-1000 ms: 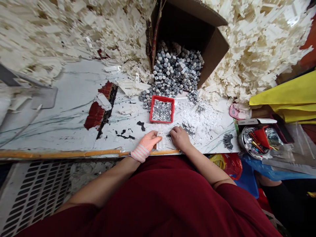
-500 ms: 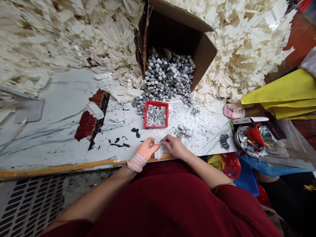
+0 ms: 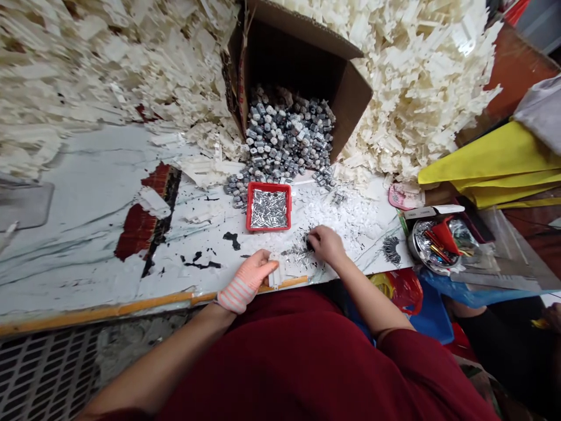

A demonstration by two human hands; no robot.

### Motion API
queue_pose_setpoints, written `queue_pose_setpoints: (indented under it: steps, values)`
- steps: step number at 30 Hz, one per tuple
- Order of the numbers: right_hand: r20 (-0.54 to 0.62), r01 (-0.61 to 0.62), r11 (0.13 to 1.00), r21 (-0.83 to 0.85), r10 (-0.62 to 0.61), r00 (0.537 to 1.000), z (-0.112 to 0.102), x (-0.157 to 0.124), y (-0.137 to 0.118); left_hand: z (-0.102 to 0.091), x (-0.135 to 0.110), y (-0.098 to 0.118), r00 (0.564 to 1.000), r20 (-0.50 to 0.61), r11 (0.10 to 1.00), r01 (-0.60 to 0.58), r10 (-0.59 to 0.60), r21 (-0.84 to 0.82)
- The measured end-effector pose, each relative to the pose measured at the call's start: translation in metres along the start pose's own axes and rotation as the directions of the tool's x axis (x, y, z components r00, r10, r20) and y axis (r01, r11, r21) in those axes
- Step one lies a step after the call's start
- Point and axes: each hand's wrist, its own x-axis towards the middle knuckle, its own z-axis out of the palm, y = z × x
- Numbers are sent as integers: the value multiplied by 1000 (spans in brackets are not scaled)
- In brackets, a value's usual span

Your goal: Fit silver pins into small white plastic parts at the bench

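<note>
My left hand [image 3: 250, 276], in a pink striped glove, is shut on a small white plastic part [image 3: 275, 272] at the table's near edge. My right hand [image 3: 325, 245] is apart from it, its fingertips curled down among loose steel pins [image 3: 298, 256]. Whether those fingers hold any pins is hidden. Further back, a red tray [image 3: 269, 185] holds a bed of silver pins. Grey metal nuts [image 3: 284, 131] spill from a cardboard box [image 3: 355, 99] towards the tray.
Heaps of cream plastic parts [image 3: 421, 93] bank up behind the marble-patterned table [image 3: 87, 245], with small white bits [image 3: 350, 219] scattered beside the tray. A yellow cloth [image 3: 491, 169] and a metal bowl of tools [image 3: 432, 245] lie to the right. An orange strip [image 3: 131, 305] runs along the table's edge.
My right hand has left the white part and moved right and away from me onto the loose pins. My left hand still grips the part. The whole view has shifted slightly left.
</note>
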Motion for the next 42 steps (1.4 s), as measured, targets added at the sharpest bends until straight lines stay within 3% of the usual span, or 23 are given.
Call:
queue_pose_setpoints:
  steps: [2,4,6,8,10,12,17,21,24,29,35,38,42]
  values:
    - [-107,-50,973,-223,26,994,-4,8,16,0,1,0,1000,0,1000,-2,2,1]
    - [-99,-28,954,-299,-2,995,-4,12,24,3,1,5,1000,7,1000,6,-6,-5]
    - [-117,-27,977,-212,2,993,0,11,25,6,-1,13,1000,7,1000,23,-23,-17]
    - [-116,-53,998,37,57,992,5,6,18,11,-4,22,999,11,998,34,-33,-51]
    - [-17,-72,944,321,81,997,10,0,6,15,-6,30,999,46,995,26,-22,-98]
    - [77,-63,888,455,32,997,14,-7,-10,18,-6,37,996,93,989,7,6,-148]
    - [57,22,956,294,-40,998,11,-14,-36,20,-5,40,995,101,972,1,23,-234]
    - [59,14,888,460,-46,997,2,-12,-42,17,-3,35,999,38,995,-22,26,-98]
    - [105,46,879,474,-108,989,-1,-12,-45,16,-3,32,999,28,1000,-28,28,-6]
    - [118,62,937,344,-109,987,-1,-16,-53,16,-2,30,999,-6,995,-44,45,91]
    - [149,68,978,198,-98,984,4,-20,-59,15,2,19,998,64,999,-28,26,17]
    - [112,31,943,332,-72,991,6,-18,-54,15,3,20,998,54,999,-45,44,23]
    - [178,-102,779,619,-12,984,9,-13,-45,16,2,28,998,4,997,-65,65,51]
